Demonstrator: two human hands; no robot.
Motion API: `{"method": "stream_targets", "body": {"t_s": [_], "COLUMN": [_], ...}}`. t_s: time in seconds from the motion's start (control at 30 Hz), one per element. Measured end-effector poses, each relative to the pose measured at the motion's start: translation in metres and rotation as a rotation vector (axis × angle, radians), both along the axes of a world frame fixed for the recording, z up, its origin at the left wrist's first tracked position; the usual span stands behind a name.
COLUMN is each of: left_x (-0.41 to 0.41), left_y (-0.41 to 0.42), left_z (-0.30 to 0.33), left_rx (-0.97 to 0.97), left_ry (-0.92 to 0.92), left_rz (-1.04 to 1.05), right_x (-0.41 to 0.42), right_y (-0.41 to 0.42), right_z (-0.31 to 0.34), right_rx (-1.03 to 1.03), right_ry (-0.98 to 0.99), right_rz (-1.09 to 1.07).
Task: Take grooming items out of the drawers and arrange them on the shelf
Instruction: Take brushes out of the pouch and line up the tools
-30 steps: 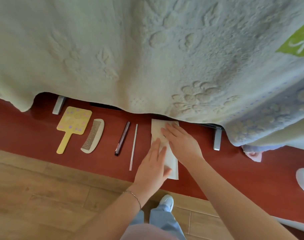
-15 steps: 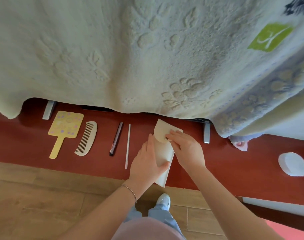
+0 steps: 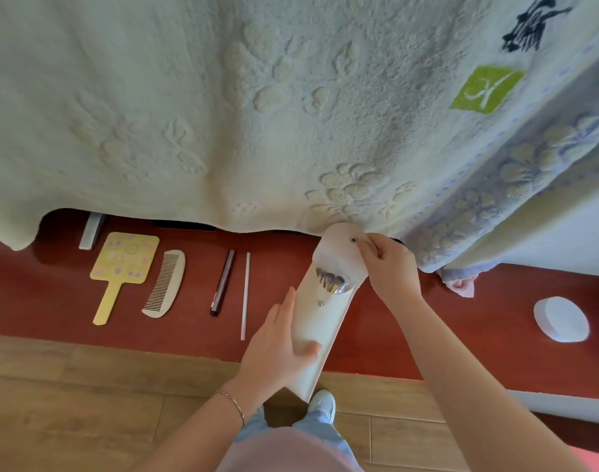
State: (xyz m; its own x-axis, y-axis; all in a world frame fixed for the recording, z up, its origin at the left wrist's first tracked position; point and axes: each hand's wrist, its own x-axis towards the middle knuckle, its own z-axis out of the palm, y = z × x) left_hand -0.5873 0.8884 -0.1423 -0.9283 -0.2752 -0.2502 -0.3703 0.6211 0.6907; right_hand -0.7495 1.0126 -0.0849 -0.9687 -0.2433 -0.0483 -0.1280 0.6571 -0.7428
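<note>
A cream snap pouch [image 3: 320, 321] lies slanted on the red shelf [image 3: 461, 335], its lower end past the shelf's front edge. My left hand [image 3: 277, 349] grips its lower half. My right hand [image 3: 386, 264] pinches the raised flap beside the snap, and several brush tips [image 3: 332, 281] show in the mouth. Left of the pouch lie a thin white stick [image 3: 246, 294], a dark pen [image 3: 222, 282], a cream comb [image 3: 165, 284] and a yellow hand mirror [image 3: 121, 270].
A large pale towel [image 3: 257, 114] hangs over the back of the shelf and hides what lies behind. A white round lid [image 3: 561, 319] sits at the shelf's right. A pink cloth [image 3: 460, 282] peeks from under the towel. Wooden floor [image 3: 69, 403] lies below.
The pouch was flat and closed under both hands. My right hand has lifted the flap fully, and the brush tips inside now show. The pouch's lower end has slid off the front edge.
</note>
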Motion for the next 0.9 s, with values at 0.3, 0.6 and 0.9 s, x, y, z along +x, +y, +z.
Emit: {"method": "stream_targets", "body": {"t_s": [0.3, 0.6, 0.9], "left_x": [0.021, 0.025, 0.022], "left_y": [-0.008, -0.009, -0.013], "left_z": [0.005, 0.012, 0.012], "left_rx": [0.019, 0.095, 0.308], "left_ry": [0.005, 0.033, 0.005], "left_rz": [-0.032, -0.027, 0.029], "right_x": [0.009, 0.038, 0.038], "right_y": [-0.008, 0.011, 0.012], "right_z": [-0.019, -0.014, -0.003], "right_rx": [0.398, 0.223, -0.022], "right_ry": [0.236, 0.053, -0.182], "right_rz": [0.082, 0.358, 0.264]}}
